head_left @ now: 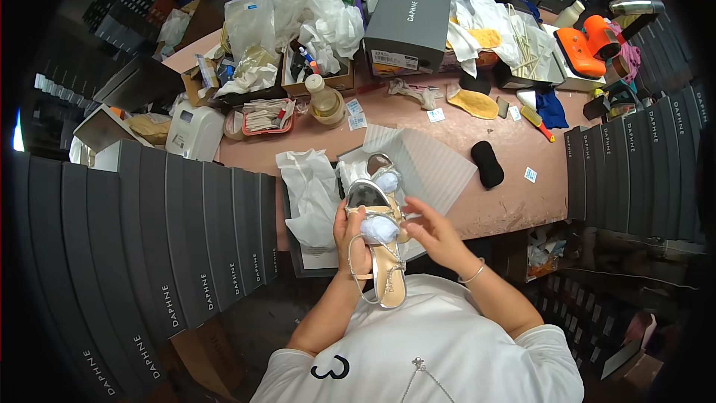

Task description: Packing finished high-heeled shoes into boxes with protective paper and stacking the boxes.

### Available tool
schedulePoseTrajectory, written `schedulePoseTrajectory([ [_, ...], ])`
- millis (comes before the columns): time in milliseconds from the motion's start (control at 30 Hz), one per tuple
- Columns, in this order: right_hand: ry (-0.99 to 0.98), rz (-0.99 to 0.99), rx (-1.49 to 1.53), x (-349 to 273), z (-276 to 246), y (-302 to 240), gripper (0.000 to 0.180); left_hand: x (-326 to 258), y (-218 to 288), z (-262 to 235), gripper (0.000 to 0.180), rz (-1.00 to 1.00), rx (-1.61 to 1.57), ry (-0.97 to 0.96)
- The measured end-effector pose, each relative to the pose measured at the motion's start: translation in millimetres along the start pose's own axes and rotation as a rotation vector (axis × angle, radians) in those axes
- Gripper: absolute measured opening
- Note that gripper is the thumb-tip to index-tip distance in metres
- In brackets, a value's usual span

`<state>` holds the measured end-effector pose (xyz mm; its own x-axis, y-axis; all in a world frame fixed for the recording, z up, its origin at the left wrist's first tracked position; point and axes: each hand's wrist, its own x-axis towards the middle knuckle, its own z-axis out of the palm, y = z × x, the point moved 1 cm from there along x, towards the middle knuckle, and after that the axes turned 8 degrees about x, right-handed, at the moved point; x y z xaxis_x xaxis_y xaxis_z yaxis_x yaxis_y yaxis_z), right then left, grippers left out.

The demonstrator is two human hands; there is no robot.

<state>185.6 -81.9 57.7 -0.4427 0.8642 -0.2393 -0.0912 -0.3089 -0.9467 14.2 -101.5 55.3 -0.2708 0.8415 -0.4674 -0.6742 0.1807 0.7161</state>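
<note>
In my left hand [352, 242] is a silver strappy sandal [389, 276] with a tan insole, held by its side with the heel end toward me. A wad of pale paper [379, 230] fills its straps. Just beyond it lies a second silver sandal [386, 181], also stuffed with paper and partly hidden by the first. My right hand [440, 240] is beside the held sandal, fingers apart, with nothing visible in it. White tissue paper [307, 194] and a translucent sheet [432, 168] lie around the sandals, over a dark open shoe box [292, 242] at the table's near edge.
Rows of dark grey shoe boxes [142, 254] [641, 157] stand at both sides. On the table are a closed grey box [410, 15], a pump bottle [326, 101], a red basket [268, 116], a black oval pad [487, 164], a brush [537, 123] and an orange tool [589, 48].
</note>
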Motion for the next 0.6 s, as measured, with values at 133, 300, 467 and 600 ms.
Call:
schedulePoseTrajectory([
  [133, -0.015, 0.347, 0.370, -20.8, 31.7, 5.1, 0.066, 2.1, -9.6, -15.6, 0.033, 0.017, -0.008, 0.027],
  [300, 0.041, 0.359, 0.477, -33.3, 43.4, 5.5, 0.074, -2.8, -2.7, -14.6, 0.038, 0.044, 0.048, -0.140],
  [467, 0.385, 0.093, 0.278, -2.7, -47.8, 3.4, 0.067, -17.9, -35.2, -59.3, 0.056, -0.232, 0.196, -0.197],
  [600, 0.493, 0.094, -0.167, 20.0, -124.6, 67.7, 0.067, -26.8, -63.6, -55.0, 0.059, -0.341, 0.325, -0.234],
])
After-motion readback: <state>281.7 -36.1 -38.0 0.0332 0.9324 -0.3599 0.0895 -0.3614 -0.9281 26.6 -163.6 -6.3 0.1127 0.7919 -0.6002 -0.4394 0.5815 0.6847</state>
